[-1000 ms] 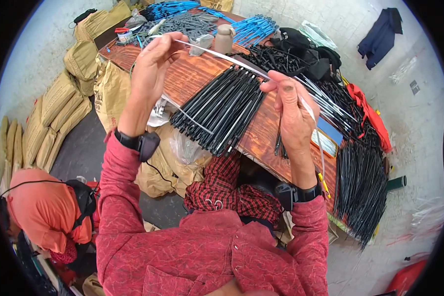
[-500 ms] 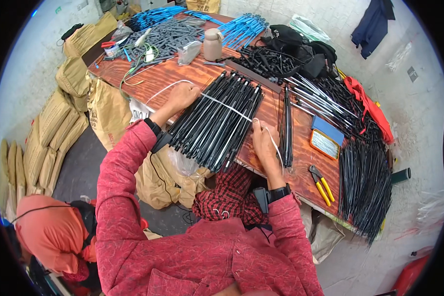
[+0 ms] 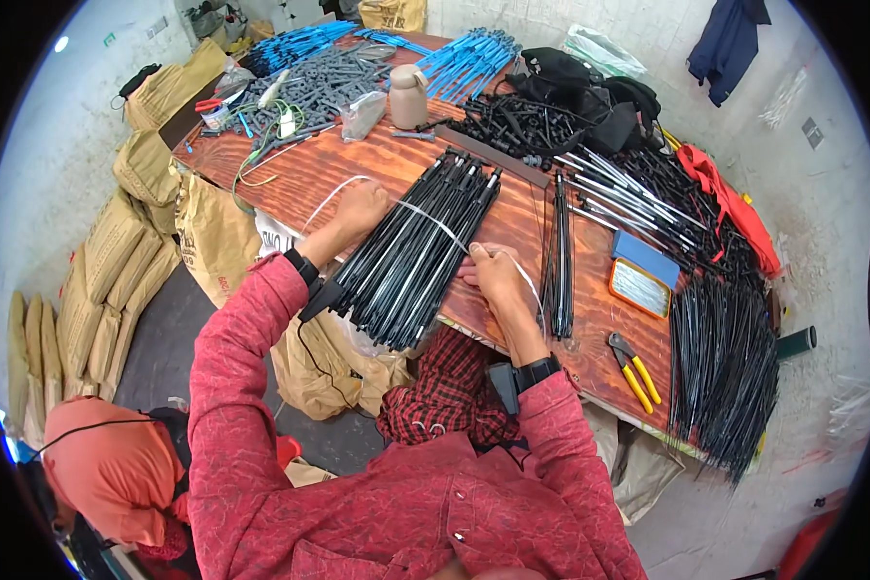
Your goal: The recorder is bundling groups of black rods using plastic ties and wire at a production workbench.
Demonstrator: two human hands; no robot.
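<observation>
A bundle of black rods lies slanted on the wooden table, its near ends out past the front edge. A white strap crosses the top of the bundle. At the bundle's left side, my left hand is closed on the strap, whose loose end loops up behind it. My right hand pinches the strap at the right side, fingers against the rods, with the other tail running back over the wrist. What passes under the bundle is hidden.
Right of my hand lie a thin group of black rods, yellow-handled cutters, an orange-rimmed box and many thin black strips. A beige bottle and grey parts stand behind. Another person is at lower left.
The bundle has been drawn narrower and tighter under the strap. My right hand has moved left with the bundle's right side; my left hand stays nearly in place.
</observation>
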